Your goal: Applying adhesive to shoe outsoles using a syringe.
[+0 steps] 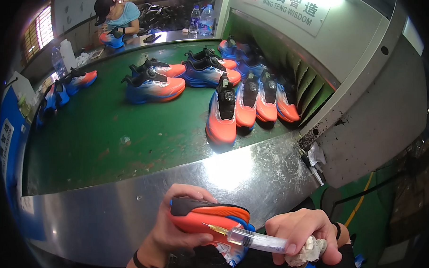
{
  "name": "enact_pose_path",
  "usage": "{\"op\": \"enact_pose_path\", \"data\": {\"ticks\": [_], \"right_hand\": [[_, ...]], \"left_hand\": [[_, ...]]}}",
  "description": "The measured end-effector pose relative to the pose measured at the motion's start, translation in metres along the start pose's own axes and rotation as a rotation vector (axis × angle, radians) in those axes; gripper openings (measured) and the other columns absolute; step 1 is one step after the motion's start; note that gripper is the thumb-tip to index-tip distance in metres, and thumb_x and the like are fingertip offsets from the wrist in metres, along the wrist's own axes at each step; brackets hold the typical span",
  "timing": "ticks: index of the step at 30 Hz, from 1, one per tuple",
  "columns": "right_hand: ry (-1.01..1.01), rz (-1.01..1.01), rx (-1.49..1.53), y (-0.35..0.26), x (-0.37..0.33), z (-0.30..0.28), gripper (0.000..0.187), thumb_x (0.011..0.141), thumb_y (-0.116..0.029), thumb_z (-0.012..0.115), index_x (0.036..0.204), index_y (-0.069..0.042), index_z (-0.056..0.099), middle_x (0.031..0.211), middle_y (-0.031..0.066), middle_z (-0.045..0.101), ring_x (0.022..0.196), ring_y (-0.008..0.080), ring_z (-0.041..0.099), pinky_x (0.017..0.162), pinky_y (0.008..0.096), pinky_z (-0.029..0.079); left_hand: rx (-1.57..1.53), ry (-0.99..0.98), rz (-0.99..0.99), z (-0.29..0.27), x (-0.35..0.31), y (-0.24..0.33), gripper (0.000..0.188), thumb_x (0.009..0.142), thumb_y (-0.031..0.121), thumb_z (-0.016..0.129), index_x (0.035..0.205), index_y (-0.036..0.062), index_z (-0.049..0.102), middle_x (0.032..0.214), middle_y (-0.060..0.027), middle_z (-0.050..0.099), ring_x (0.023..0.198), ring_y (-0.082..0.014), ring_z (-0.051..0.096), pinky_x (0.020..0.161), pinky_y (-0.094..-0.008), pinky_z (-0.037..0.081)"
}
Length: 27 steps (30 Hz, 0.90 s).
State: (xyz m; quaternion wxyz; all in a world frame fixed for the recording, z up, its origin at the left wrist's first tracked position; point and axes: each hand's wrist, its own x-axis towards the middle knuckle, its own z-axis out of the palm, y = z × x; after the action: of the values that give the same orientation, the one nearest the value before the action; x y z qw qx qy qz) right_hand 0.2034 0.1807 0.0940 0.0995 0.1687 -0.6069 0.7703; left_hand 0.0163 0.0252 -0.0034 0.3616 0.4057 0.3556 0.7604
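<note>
My left hand [167,232] is wrapped round the toe end of an orange and blue sneaker [191,221], tilted so that its dark and orange sole edge faces up. In my right hand [303,229] lies a clear syringe [263,242] with a gold-coloured needle. The needle tip is over the shoe's orange side, near the sole edge; whether it touches I cannot tell. A crumpled white wad [308,252], perhaps tissue, sits at the syringe's rear end under my right fingers. The shoe's lower part fades into shadow near my lap.
Ahead, a green conveyor belt [106,133] carries several matching sneakers [222,122]. A metal ledge [118,208] borders it on my side. To the right rises a machine housing [286,18] with green flaps [307,86]. Across the belt, a co-worker [118,17] handles another shoe; bottles [206,20] stand nearby.
</note>
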Motion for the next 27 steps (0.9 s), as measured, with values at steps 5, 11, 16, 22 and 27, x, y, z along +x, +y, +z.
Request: {"op": "enact_pose_path", "data": {"ticks": [5,11,16,22,27], "right_hand": [[0.011,0.009,-0.022,0.0031,0.0043,0.0023,0.061,0.080,-0.056,0.062,0.107,-0.002,0.061,0.084,0.0199,0.065,0.068,0.0222,0.053,0.060,0.0340,0.035],[0.040,0.053,-0.020,0.0024,0.0081,0.0036,0.059,0.081,-0.054,0.061,0.106,-0.001,0.061,0.083,0.0185,0.065,0.068,0.0222,0.053,0.062,0.0344,0.036],[0.054,0.064,-0.020,0.0023,0.0091,0.0042,0.058,0.083,-0.053,0.060,0.107,0.000,0.061,0.083,0.0175,0.065,0.069,0.0221,0.052,0.061,0.0347,0.037],[0.053,0.038,-0.009,0.0036,0.0087,-0.0013,0.059,0.082,-0.053,0.061,0.107,0.001,0.062,0.084,0.0180,0.065,0.070,0.0222,0.052,0.060,0.0337,0.036],[0.064,0.036,-0.004,0.0048,0.0019,-0.0053,0.060,0.081,-0.053,0.063,0.107,0.001,0.062,0.084,0.0182,0.065,0.071,0.0221,0.052,0.060,0.0328,0.036]], "left_hand": [[-0.017,-0.024,0.029,0.0025,-0.0031,0.0025,0.067,0.057,0.004,0.086,0.110,0.0049,0.045,0.106,-0.0183,0.057,0.099,-0.0233,0.059,0.087,-0.0360,0.049],[0.034,-0.034,0.067,0.0042,-0.0021,0.0042,0.069,0.056,0.004,0.087,0.111,0.0049,0.045,0.105,-0.0181,0.058,0.099,-0.0232,0.059,0.087,-0.0356,0.049],[0.084,-0.020,0.044,0.0026,-0.0025,0.0059,0.071,0.055,0.006,0.087,0.111,0.0047,0.044,0.106,-0.0178,0.058,0.100,-0.0227,0.059,0.088,-0.0350,0.048],[0.066,0.002,0.025,0.0005,-0.0022,0.0066,0.069,0.057,0.007,0.086,0.111,0.0044,0.043,0.107,-0.0174,0.056,0.102,-0.0229,0.057,0.089,-0.0357,0.048],[0.076,0.080,0.012,-0.0009,-0.0026,0.0030,0.070,0.059,0.020,0.086,0.109,0.0050,0.039,0.102,-0.0194,0.057,0.096,-0.0291,0.061,0.083,-0.0399,0.053]]}}
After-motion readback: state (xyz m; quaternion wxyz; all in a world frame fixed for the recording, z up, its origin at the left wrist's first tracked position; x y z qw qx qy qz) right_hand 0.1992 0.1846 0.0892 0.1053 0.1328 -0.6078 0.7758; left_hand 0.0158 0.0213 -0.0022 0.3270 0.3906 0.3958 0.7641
